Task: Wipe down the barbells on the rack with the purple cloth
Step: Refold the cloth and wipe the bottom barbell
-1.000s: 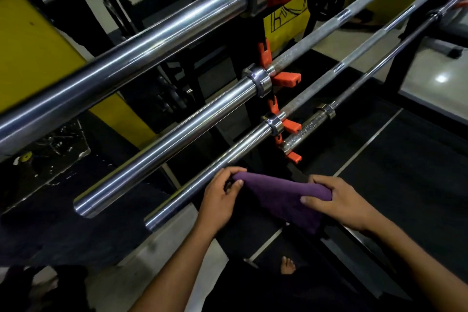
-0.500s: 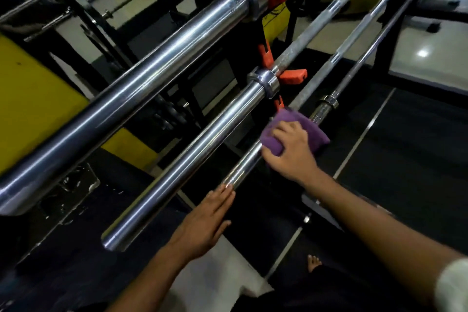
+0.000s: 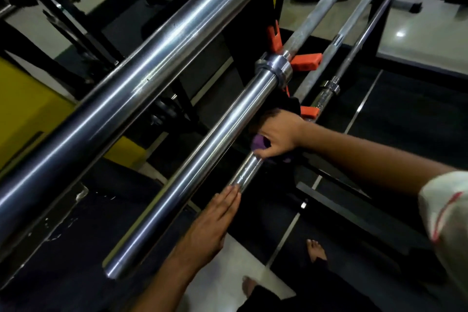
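Observation:
Several chrome barbells lie on a rack with orange hooks (image 3: 306,62). My right hand (image 3: 278,135) grips the purple cloth (image 3: 258,142) wrapped round the sleeve of the third barbell (image 3: 247,171), close to its collar. Most of the cloth is hidden under my fingers. My left hand (image 3: 212,223) lies flat with straight fingers, its fingertips touching the free end of that same sleeve. The thick top barbell (image 3: 152,58) and the second barbell (image 3: 202,149) run above and to the left of my hands.
A thinner fourth bar (image 3: 329,88) lies to the right on the rack. The black rack upright (image 3: 243,33) stands behind the bars. Below are black floor mats, a pale tile strip and my bare feet (image 3: 315,251). A yellow panel (image 3: 22,114) is at left.
My right hand has closed round the sleeve with the cloth, which is now mostly hidden. My left hand stays flat at the sleeve's end. The camera moved closer to the bars.

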Available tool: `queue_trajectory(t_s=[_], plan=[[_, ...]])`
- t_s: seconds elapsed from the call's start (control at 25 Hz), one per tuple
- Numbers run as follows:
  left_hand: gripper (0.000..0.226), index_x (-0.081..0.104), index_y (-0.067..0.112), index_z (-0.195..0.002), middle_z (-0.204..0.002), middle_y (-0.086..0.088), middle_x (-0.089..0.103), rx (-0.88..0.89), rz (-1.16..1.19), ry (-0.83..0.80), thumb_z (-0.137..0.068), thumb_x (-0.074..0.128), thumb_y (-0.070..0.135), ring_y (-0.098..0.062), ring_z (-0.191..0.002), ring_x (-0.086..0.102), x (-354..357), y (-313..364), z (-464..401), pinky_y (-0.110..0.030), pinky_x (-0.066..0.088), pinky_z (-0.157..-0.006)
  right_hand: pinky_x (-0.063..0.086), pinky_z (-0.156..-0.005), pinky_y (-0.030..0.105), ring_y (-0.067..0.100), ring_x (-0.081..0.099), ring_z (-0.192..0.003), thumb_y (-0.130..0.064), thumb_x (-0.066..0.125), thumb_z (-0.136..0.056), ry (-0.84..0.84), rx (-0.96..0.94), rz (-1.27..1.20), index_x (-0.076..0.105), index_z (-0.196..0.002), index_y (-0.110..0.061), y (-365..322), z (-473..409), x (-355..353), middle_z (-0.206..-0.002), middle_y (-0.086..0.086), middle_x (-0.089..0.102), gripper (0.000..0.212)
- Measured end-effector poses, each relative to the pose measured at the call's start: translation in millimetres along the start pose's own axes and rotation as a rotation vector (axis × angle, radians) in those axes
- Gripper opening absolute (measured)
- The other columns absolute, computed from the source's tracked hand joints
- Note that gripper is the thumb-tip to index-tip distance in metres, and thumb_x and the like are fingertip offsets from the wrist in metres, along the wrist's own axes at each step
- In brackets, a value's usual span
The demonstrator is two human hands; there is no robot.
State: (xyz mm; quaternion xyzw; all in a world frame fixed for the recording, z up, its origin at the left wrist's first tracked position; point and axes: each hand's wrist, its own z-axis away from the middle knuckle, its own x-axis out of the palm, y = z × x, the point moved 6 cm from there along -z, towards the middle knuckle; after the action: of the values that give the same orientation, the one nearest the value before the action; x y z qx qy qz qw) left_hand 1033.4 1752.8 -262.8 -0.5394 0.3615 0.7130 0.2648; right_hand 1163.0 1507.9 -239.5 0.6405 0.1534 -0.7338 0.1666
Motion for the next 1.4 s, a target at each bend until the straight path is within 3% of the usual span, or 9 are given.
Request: queue_trajectory(t_s=[0.16,0.36,0.6,0.72,0.84,0.96,1.04,1.2,1.4], plan=[[0.09,0.012,0.014,-0.16,-0.168,0.004,0.001,0.007,0.032,-0.001,-0.087,0.058,-0.011,-0.016,-0.155,0.002,-2,0,-1,-0.037,0.011,-0.124,0.038,-0.109,0.036,0.03,0.051,-0.133,-0.078,0.035,-0.086,-0.194,0.069,-0.024,0.059,-0.136,-0.023,-5,-28,-8,-0.142,0.009,0.057,0.078],[0.091,0.014,0.015,-0.16,-0.168,0.004,0.003,0.002,0.042,-0.012,-0.087,0.065,-0.005,-0.016,-0.155,0.006,-6,1,-3,-0.04,0.024,-0.122,0.037,-0.109,0.045,0.028,0.06,-0.108,-0.051,0.061,-0.083,0.629,0.211,-0.385,0.068,-0.106,-0.009,-15,34,15,-0.105,0.008,0.067,0.048],[0.078,0.024,0.01,-0.157,-0.168,0.0,0.011,0.014,0.019,-0.009,-0.091,0.064,-0.002,-0.02,-0.154,0.013,-6,2,-4,-0.044,0.029,-0.119,0.037,-0.104,0.043,0.031,0.063,-0.11,-0.071,0.035,-0.08,0.229,0.125,-0.084,0.072,-0.108,-0.018,1,-11,5,-0.107,0.01,0.072,0.071],[0.073,0.027,0.008,-0.156,-0.167,-0.002,0.014,0.019,0.018,0.019,-0.093,0.064,0.001,-0.022,-0.153,0.017,-9,4,-5,-0.044,0.027,-0.12,0.029,-0.116,0.046,0.03,0.061,-0.115,-0.065,0.042,-0.081,0.356,0.187,-0.154,0.073,-0.111,-0.015,1,-4,6,-0.109,0.01,0.073,0.066],[0.073,0.027,0.008,-0.156,-0.167,-0.002,0.013,0.005,-0.007,0.023,-0.094,0.064,0.004,-0.021,-0.153,0.016,-9,5,-6,-0.042,0.026,-0.12,0.011,-0.124,0.053,0.028,0.045,-0.137,-0.041,0.049,-0.09,0.704,0.303,-0.57,0.065,-0.126,-0.008,-18,44,33,-0.133,0.01,0.062,0.051],[0.07,0.026,0.008,-0.156,-0.167,-0.001,0.013,-0.007,-0.022,0.01,-0.095,0.062,0.007,-0.02,-0.154,0.015,-9,5,-6,-0.035,0.02,-0.123,0.017,-0.125,0.041,0.022,0.028,-0.149,-0.023,0.042,-0.091,0.89,0.518,-1.297,0.045,-0.146,-0.003,-45,76,73,-0.158,0.01,0.035,0.058],[0.071,0.027,0.008,-0.156,-0.167,-0.001,0.013,-0.014,-0.018,0.009,-0.095,0.062,0.007,-0.019,-0.153,0.015,-10,5,-7,-0.031,0.016,-0.124,0.034,-0.115,0.03,0.015,0.046,-0.134,-0.032,0.042,-0.09,0.971,0.814,-1.781,0.049,-0.14,-0.011,-34,66,90,-0.145,0.008,0.047,0.054],[0.073,0.023,0.009,-0.157,-0.168,-0.001,0.011,-0.028,-0.032,-0.007,-0.095,0.062,0.007,-0.02,-0.154,0.015,-5,3,-6,-0.033,0.017,-0.124,0.05,-0.069,0.03,0.023,0.058,-0.071,-0.05,0.046,-0.08,0.995,1.306,-2.371,0.052,-0.073,-0.02,-6,27,94,-0.072,0.006,0.056,0.031],[0.074,0.023,0.008,-0.157,-0.168,-0.002,0.011,-0.019,-0.058,-0.016,-0.094,0.063,0.006,-0.02,-0.154,0.014,-6,3,-7,-0.033,0.016,-0.124,0.049,-0.071,0.029,0.024,0.059,-0.077,-0.046,0.031,-0.097,0.874,1.302,-2.629,0.056,-0.078,-0.022,1,18,96,-0.08,0.006,0.062,0.039]])
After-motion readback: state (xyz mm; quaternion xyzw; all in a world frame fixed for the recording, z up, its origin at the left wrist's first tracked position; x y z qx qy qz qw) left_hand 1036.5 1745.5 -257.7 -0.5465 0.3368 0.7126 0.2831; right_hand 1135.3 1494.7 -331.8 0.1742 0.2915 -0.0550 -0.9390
